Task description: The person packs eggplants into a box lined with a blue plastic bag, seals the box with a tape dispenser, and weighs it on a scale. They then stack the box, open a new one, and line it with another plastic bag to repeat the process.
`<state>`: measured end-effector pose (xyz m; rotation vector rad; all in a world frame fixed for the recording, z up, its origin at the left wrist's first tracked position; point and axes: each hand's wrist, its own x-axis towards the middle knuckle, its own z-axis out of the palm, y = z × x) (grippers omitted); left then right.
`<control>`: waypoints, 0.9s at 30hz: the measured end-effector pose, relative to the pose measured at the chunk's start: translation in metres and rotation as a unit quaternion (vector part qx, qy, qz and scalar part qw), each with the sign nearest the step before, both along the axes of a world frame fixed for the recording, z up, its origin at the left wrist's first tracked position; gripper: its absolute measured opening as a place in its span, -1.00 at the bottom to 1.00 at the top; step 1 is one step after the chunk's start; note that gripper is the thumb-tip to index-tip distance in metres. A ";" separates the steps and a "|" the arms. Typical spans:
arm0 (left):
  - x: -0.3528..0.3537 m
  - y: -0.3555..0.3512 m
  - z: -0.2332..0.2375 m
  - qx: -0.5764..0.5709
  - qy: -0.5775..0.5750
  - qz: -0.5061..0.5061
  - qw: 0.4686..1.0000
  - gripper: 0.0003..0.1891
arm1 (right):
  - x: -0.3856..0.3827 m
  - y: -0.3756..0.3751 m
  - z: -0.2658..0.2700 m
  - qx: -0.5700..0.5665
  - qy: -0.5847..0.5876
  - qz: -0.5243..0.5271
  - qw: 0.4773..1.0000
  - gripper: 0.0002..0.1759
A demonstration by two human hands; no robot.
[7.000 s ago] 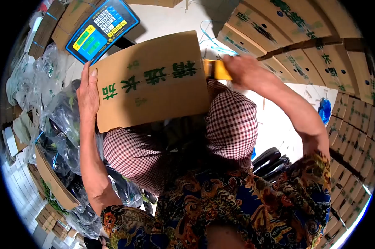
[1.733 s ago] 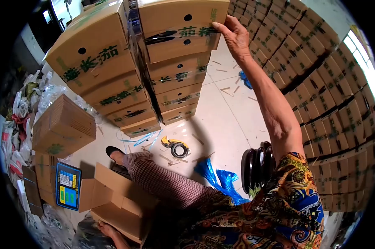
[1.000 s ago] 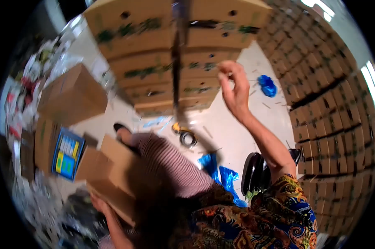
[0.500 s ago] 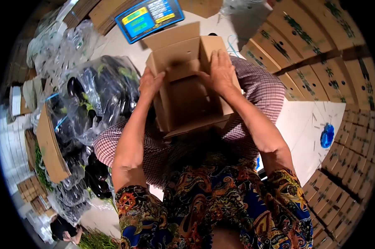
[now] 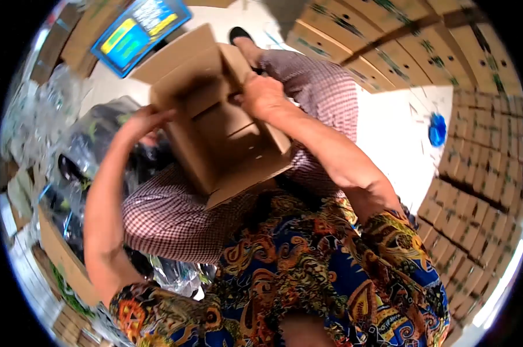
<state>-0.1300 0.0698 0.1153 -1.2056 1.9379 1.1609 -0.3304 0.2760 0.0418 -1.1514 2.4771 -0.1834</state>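
An open cardboard box (image 5: 190, 141) sits tilted between my knees, its flaps spread and its inside bare. My right hand (image 5: 264, 97) is closed over the box's right wall, thumb inside and fingers curled outside. At the opposite wall, my left hand (image 5: 141, 124) pinches the upper edge, slightly blurred, with some fingers on the outer side. Just left of that hand lie dark eggplants in clear plastic (image 5: 94, 130), partly hidden by my arm.
A blue scale display (image 5: 135, 36) stands beyond the box. Stacked printed cartons (image 5: 389, 63) line the right side, with more cartons (image 5: 481, 150) further down. A blue crumpled item (image 5: 437, 129) lies on the floor. Clear plastic bags (image 5: 39, 115) are heaped at left.
The box has shifted left in view and turned. My right hand has changed from flat fingers on the wall to a curled grip; my left hand has moved left with its edge.
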 end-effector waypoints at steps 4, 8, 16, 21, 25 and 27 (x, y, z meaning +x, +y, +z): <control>0.039 -0.011 0.015 0.003 0.052 0.029 0.998 -0.52 | 0.001 0.021 -0.012 -0.109 0.356 0.154 0.915 -0.76; 0.078 0.022 0.014 0.014 0.167 0.197 0.966 -0.53 | 0.029 0.057 0.024 -0.281 0.483 0.265 0.786 -0.81; 0.093 0.048 0.026 0.027 0.203 0.170 0.964 -0.44 | -0.005 0.189 0.125 -0.244 -0.525 0.233 0.781 -0.61; 0.071 0.039 0.047 -0.025 0.214 0.169 0.962 -0.48 | -0.071 0.352 0.025 -0.216 -0.464 -0.391 0.765 -0.75; 0.074 0.023 0.031 -0.001 0.196 0.202 0.960 -0.49 | -0.046 0.472 -0.101 -0.015 -0.125 -0.401 0.907 -0.29; 0.075 0.026 0.035 -0.006 0.188 0.198 0.962 -0.51 | -0.011 0.481 -0.123 0.051 -0.154 -0.414 0.896 -0.23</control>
